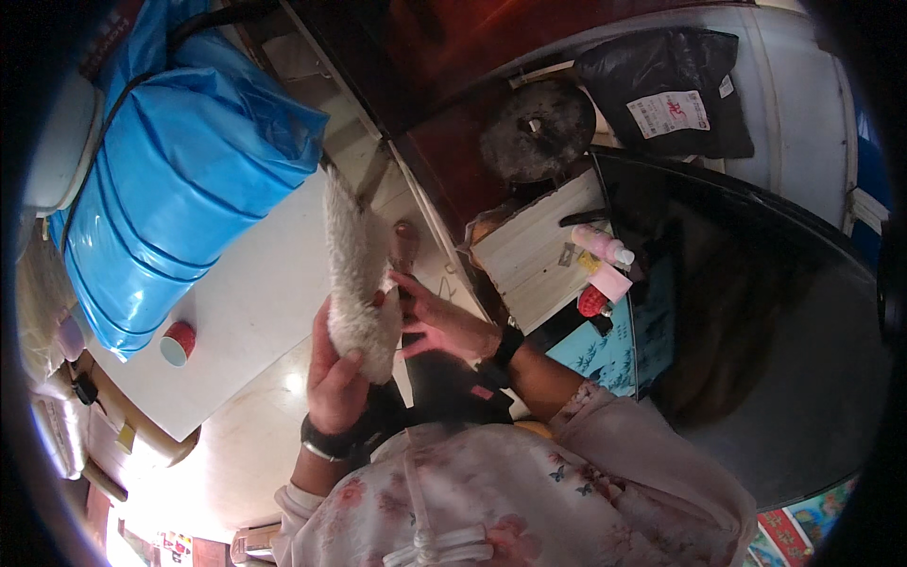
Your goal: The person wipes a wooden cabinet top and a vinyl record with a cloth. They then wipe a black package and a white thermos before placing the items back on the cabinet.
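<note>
My left hand (339, 390) grips the lower end of a long, white, fleecy piece (351, 262) that looks like plush fabric. The thumb lies across its front, and the piece stretches away from me towards a blue plastic bag. Just to the right, my right hand (450, 326) has its fingers spread and holds nothing that I can see. Its fingertips come close to the right edge of the fleece; whether they touch it I cannot tell. Black bands circle both wrists.
The large blue plastic bag (177, 184) and a red paper cup (177, 344) stand on a white surface (234, 326) at left. At right are a dark glass tabletop (765, 340), a pale board (531, 248), a pink bottle (599, 242), a dark round disc (542, 135) and a labelled black parcel bag (666, 71).
</note>
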{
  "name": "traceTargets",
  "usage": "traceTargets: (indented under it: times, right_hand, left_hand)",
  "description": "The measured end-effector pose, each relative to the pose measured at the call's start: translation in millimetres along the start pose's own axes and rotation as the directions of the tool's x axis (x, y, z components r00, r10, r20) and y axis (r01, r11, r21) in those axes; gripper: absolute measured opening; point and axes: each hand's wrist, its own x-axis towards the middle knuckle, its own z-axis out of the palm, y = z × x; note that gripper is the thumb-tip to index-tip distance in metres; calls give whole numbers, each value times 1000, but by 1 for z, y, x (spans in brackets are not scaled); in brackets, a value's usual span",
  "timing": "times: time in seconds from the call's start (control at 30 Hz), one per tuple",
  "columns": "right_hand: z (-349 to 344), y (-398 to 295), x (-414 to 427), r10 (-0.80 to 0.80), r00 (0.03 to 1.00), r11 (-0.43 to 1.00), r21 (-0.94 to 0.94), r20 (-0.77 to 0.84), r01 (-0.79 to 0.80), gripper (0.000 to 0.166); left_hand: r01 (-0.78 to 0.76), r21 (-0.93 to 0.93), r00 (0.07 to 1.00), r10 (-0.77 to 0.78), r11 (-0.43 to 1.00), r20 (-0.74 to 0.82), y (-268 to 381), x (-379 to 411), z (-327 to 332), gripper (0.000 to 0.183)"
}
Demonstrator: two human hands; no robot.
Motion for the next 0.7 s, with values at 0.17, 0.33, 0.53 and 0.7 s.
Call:
traceTargets:
  times: [0.17, 0.33, 0.53, 0.7]
  right_hand:
    - [3, 3, 12, -158, 983, 908, 405, 91, 108, 46]
    - [-20, -22, 13, -387, 914, 885, 227, -123, 406, 29]
    - [-84, -121, 55, -711, 524, 698, -385, -469, 604, 33]
    - [-212, -170, 155, -651, 599, 346, -884, -467, -314, 46]
  left_hand:
    - [-228, 716, 971, 100, 660, 217, -14, 13, 5, 63]
    - [-310, 736, 942, 302, 603, 149, 6, 10, 12, 52]
    - [117, 859, 903, 307, 498, -300, 19, 8, -62, 25]
    - [195, 903, 931, 218, 383, -294, -4, 14, -101, 30]
